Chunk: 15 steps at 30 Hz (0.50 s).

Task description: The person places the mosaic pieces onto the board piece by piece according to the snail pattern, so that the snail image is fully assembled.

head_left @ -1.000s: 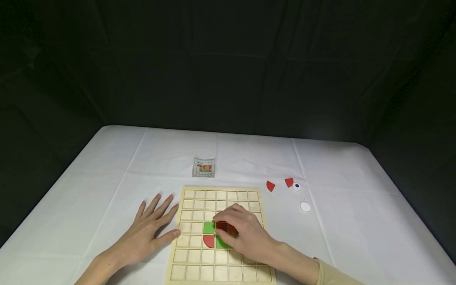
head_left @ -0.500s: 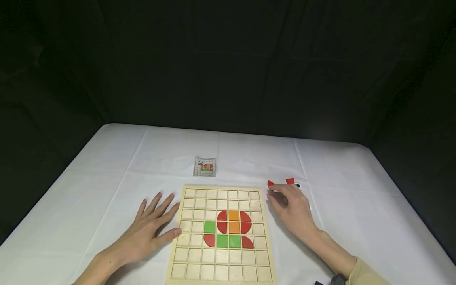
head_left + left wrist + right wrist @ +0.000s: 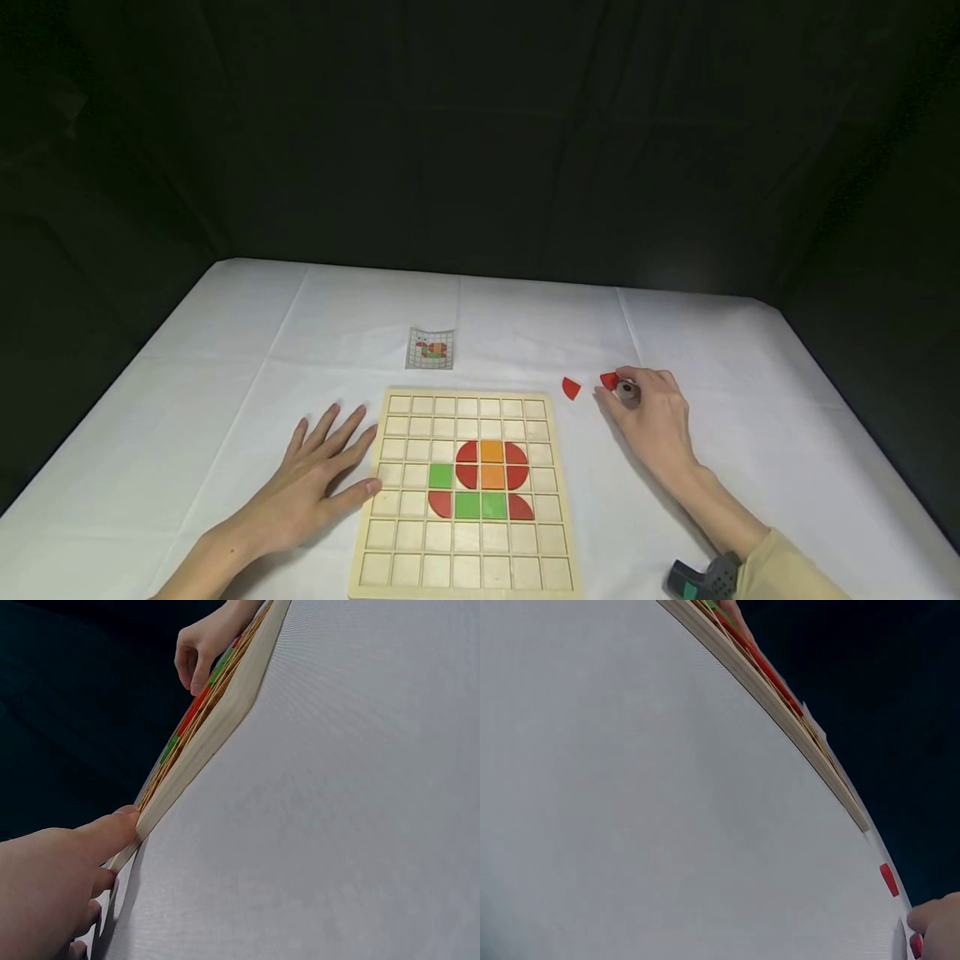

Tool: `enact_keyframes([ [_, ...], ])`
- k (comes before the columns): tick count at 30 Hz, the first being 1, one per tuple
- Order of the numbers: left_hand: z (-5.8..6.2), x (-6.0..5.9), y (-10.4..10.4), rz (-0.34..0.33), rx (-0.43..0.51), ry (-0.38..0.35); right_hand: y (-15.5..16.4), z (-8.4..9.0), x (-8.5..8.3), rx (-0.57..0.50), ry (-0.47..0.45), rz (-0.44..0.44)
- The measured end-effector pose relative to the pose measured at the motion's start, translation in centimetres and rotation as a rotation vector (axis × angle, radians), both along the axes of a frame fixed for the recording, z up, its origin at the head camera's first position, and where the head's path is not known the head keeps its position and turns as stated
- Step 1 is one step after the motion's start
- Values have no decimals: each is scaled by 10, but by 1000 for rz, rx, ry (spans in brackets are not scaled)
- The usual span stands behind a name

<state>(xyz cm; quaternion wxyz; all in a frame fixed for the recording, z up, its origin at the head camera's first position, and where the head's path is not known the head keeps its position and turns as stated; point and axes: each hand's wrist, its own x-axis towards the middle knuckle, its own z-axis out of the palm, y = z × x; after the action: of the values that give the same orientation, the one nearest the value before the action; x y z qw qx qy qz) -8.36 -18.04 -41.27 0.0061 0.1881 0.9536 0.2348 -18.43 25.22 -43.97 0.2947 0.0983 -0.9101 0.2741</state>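
My left hand (image 3: 307,487) lies flat on the cloth with fingers spread, its thumb on the left edge of a wooden grid board (image 3: 393,537). At the right, thumb and index finger of my right hand (image 3: 660,421) pinch a red quarter-circle tile (image 3: 608,381) near the cloth. An eye disc (image 3: 626,389), white with a black dot, sits within the curve of that hand. Another red quarter-circle tile (image 3: 572,388) lies to its left. Set in the board's cells are green squares (image 3: 467,506), orange squares (image 3: 492,477) and several red quarter-circles (image 3: 517,477).
A small pattern card (image 3: 430,348) with a coloured figure on a grid lies behind the board. White cloth (image 3: 337,317) covers the table, with a black curtain (image 3: 480,150) around it. A dark wrist device (image 3: 705,577) is by the right sleeve.
My right hand has left the board, passed over the nearer red tile and reached the farther one beside the eye disc. That nearer tile stays on the cloth. The left hand keeps its place.
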Motion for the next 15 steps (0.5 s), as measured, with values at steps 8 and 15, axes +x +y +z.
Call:
enact_keyframes([
  [8, 1, 0, 0, -5, 0, 8, 3, -1, -5, 1, -50, -2],
  [15, 0, 0, 0, -4, 10, 4, 2, -1, -7, -11, -47, 59],
])
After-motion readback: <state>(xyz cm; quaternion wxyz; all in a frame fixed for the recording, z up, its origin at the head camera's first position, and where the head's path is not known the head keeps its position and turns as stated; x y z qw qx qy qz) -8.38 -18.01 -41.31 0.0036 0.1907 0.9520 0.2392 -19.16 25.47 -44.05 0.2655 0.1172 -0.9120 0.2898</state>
